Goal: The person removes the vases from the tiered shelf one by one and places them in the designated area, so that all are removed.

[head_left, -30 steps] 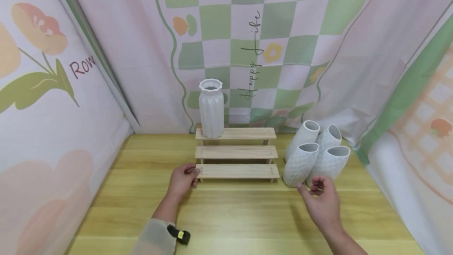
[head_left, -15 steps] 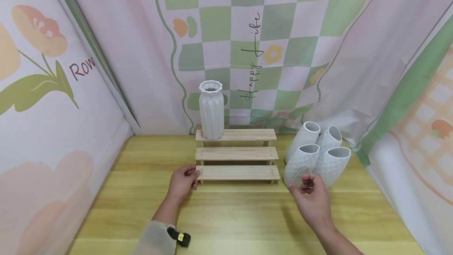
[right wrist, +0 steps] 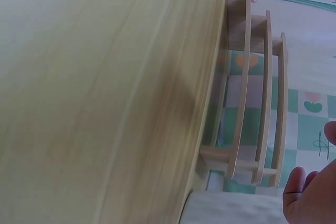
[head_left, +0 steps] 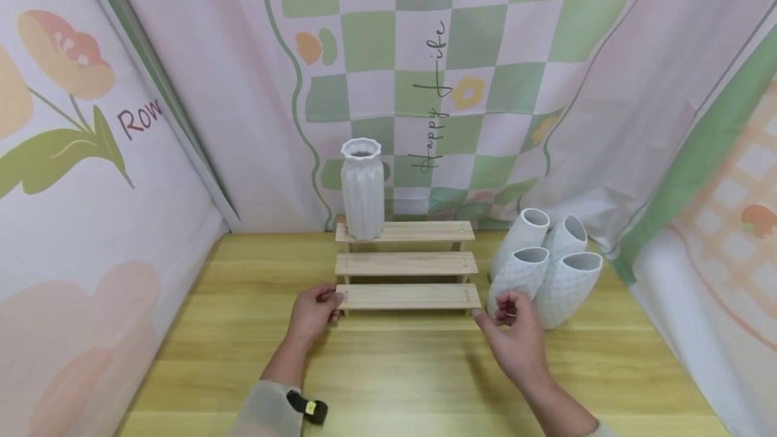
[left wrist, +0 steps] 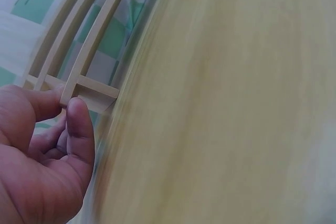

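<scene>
A three-tier wooden display stand (head_left: 407,297) stands on the table, its steps rising toward the back. My left hand (head_left: 312,315) pinches the left end of the lowest step; in the left wrist view, thumb and finger (left wrist: 80,129) meet around the end of the board. At the left of the top step stands a white pleated vase (head_left: 363,194) with a scalloped rim. My right hand (head_left: 519,346) hovers by the lowest step's right end, fingers loosely bent and holding nothing. The right wrist view has this hand (right wrist: 315,198) apart from the stand (right wrist: 244,77).
Several white textured vases (head_left: 570,288) with slanted mouths are grouped just right of the stand, partly behind my right hand. A checkered curtain (head_left: 425,86) hangs behind the wood-grain table (head_left: 394,383), with more printed cloth at both sides.
My right hand has moved left, from in front of the grouped vases to the right end of the lowest step. The left hand keeps its pinch on the stand.
</scene>
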The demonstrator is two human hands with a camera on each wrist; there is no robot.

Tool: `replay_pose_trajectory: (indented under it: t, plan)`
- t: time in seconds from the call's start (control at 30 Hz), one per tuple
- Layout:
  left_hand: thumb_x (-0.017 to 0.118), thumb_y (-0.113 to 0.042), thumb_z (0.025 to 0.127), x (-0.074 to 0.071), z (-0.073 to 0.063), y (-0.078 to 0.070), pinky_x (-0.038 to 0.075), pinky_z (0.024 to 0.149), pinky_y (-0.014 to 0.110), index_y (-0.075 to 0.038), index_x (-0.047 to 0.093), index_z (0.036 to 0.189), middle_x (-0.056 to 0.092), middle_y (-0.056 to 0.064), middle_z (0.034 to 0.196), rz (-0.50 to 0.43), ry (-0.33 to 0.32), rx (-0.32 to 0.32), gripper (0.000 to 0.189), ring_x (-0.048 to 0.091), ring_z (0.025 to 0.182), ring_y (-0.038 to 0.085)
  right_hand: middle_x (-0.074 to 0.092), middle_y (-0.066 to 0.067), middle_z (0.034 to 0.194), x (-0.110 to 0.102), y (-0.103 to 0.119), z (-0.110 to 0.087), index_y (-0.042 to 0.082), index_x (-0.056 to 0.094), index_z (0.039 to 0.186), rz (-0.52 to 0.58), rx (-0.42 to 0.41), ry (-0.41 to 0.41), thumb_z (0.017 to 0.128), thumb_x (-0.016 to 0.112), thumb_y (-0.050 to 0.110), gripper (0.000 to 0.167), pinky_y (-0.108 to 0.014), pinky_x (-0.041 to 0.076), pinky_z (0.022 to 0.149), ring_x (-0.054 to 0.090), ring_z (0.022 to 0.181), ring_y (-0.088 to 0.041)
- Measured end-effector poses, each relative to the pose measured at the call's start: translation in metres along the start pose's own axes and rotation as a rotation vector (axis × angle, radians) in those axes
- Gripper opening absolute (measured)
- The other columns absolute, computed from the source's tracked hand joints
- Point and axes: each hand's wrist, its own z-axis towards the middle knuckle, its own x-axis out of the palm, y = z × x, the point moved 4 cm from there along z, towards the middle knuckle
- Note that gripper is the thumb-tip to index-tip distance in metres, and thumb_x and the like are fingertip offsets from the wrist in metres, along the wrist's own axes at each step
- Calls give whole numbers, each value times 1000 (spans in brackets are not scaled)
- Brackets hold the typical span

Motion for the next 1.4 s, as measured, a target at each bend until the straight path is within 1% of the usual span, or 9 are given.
replay_pose_trajectory:
  t: [0.17, 0.33, 0.47, 0.6, 0.73, 0.9, 1.13, 1.27, 1.4]
  plan:
    - [71, -7, 97, 0, 0, 0, 63, 63, 31, 9, 62, 132, 68, 18, 105, -7, 1, 8, 39, 66, 72, 21, 56, -14, 96, 9, 6, 2, -1, 56, 110, 21, 12, 28, 82, 86, 1, 41, -13, 52, 73, 55, 85, -19]
    - [72, -7, 97, 0, 0, 0, 63, 62, 30, 9, 63, 131, 68, 18, 105, -4, -6, 9, 39, 66, 72, 20, 56, -15, 98, 18, 12, 4, -1, 55, 112, 10, 34, 58, 82, 85, 2, 43, -18, 52, 73, 56, 87, -23]
    - [72, -7, 97, 0, 0, -1, 63, 62, 30, 9, 63, 130, 68, 18, 104, -1, -10, 11, 38, 66, 72, 21, 55, -12, 100, 26, 18, 6, -1, 55, 113, 23, 33, 80, 83, 84, 1, 42, -17, 53, 74, 55, 89, -26]
    - [71, -6, 97, 0, 0, -1, 63, 62, 31, 10, 63, 130, 68, 18, 104, 4, -1, 15, 38, 67, 72, 21, 54, -13, 103, 34, 21, 9, -2, 55, 114, 49, 21, 100, 83, 84, 1, 43, -17, 53, 76, 55, 93, -31]
    - [71, -6, 97, 0, 1, -1, 63, 63, 31, 9, 63, 131, 68, 18, 104, 8, -3, 11, 38, 67, 72, 21, 55, -16, 105, 43, 23, 13, -3, 55, 116, 60, 11, 125, 83, 84, 2, 44, -19, 53, 76, 55, 92, -30]
    - [71, -6, 97, 0, 1, -1, 63, 62, 31, 9, 63, 131, 69, 18, 104, 7, -5, 4, 38, 66, 71, 21, 57, -13, 104, 53, 26, 18, 0, 57, 115, 89, 8, 140, 84, 84, 3, 42, -22, 55, 76, 56, 92, -28]
    - [72, -6, 96, 1, 1, -1, 63, 62, 31, 10, 63, 130, 69, 18, 103, 9, -3, 12, 38, 66, 71, 21, 57, -14, 106, 63, 31, 24, -5, 57, 119, 122, -5, 145, 84, 84, 3, 46, -21, 55, 75, 56, 93, -30]
    - [72, -6, 96, 1, 1, 0, 63, 62, 31, 10, 63, 130, 69, 18, 103, 4, -5, 10, 38, 66, 71, 20, 56, -18, 111, 69, 33, 28, -5, 55, 123, 136, 6, 184, 83, 85, 2, 51, -23, 56, 76, 56, 95, -30]
    - [72, -6, 96, 1, 1, 2, 63, 62, 31, 10, 62, 130, 69, 19, 104, -2, -5, 7, 39, 66, 70, 20, 57, -21, 119, 77, 35, 33, -4, 52, 128, 134, 28, 239, 85, 85, 8, 56, -29, 57, 83, 58, 101, -32]
